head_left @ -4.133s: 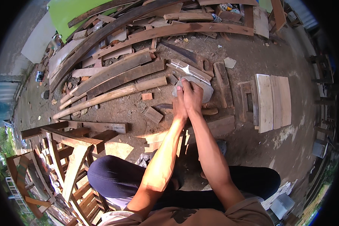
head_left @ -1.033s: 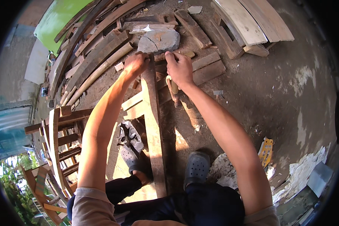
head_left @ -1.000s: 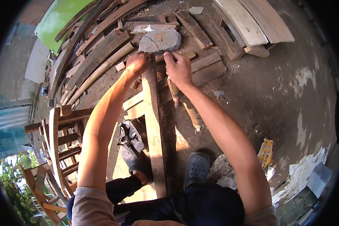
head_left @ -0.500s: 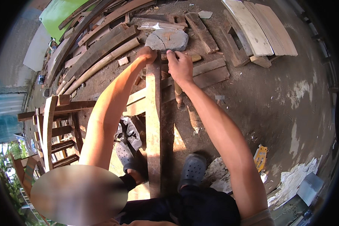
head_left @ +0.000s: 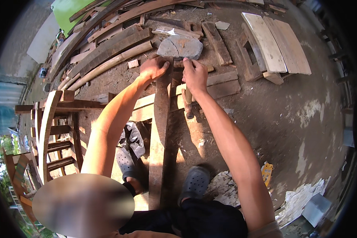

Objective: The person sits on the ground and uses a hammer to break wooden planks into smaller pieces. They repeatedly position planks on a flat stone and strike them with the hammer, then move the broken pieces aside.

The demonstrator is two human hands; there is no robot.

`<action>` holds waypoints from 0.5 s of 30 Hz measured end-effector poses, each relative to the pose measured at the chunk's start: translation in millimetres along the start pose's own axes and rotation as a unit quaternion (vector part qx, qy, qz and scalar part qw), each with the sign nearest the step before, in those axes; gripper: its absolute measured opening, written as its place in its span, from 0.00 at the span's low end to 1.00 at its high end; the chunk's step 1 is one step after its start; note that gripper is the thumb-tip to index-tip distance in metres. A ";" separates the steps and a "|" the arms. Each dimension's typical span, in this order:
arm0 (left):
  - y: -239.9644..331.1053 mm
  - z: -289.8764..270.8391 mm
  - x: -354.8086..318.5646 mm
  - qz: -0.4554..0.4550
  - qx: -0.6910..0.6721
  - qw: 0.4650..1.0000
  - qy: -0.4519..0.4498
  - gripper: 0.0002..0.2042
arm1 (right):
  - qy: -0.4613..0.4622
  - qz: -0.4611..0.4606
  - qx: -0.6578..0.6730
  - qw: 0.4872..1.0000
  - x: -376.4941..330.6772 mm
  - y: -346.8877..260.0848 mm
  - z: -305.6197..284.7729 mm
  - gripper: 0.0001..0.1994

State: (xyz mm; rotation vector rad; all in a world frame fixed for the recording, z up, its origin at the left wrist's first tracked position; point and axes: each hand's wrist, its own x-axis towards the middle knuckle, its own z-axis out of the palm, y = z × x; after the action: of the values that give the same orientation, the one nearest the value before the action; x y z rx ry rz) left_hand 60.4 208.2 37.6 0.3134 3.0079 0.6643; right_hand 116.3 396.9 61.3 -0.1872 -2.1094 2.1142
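Note:
A long wooden plank (head_left: 158,139) runs away from between my legs. My left hand (head_left: 154,68) is closed at its far end, with the thumb against the plank's edge. Just right of that end my right hand (head_left: 195,75) is closed, thumb and forefinger pressed together; what they pinch, if anything, is hidden. A wooden-handled tool that looks like a hammer (head_left: 189,107) shows below my right wrist, partly covered by it. Beyond both hands a grey stone slab (head_left: 180,47) with a crack lies on the ground.
Timber pieces (head_left: 111,51) are heaped at the far left. A slatted wooden frame (head_left: 59,135) stands left of me. Pale boards (head_left: 275,45) rest on a low wooden support at the far right. A yellow tool (head_left: 267,173) lies right of my shoes (head_left: 195,182). Crossing boards (head_left: 222,83) lie beyond.
My left hand has turned so its thumb shows along the plank's edge. The plank's upper face looks darker now. The whole view has shifted slightly; my right hand keeps its pinch.

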 end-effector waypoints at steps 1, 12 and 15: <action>0.6 1.5 -4.6 0.029 0.018 0.999 0.015 0.19 | -0.005 0.017 0.016 1.000 -1.5 -3.2 0.2 0.22; -7.1 19.0 -14.3 0.017 0.040 0.996 0.072 0.14 | -0.015 0.044 0.117 0.992 -3.4 -11.8 -19.9 0.20; -9.8 19.0 -32.9 -0.066 -0.083 0.987 0.122 0.15 | -0.010 0.050 0.112 0.992 -11.1 -13.5 -18.8 0.20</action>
State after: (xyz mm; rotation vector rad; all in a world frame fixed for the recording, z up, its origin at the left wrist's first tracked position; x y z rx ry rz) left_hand 92.5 200.5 16.3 0.0262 3.1332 0.9998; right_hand 131.0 413.2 74.6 -0.2492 -1.8894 2.3989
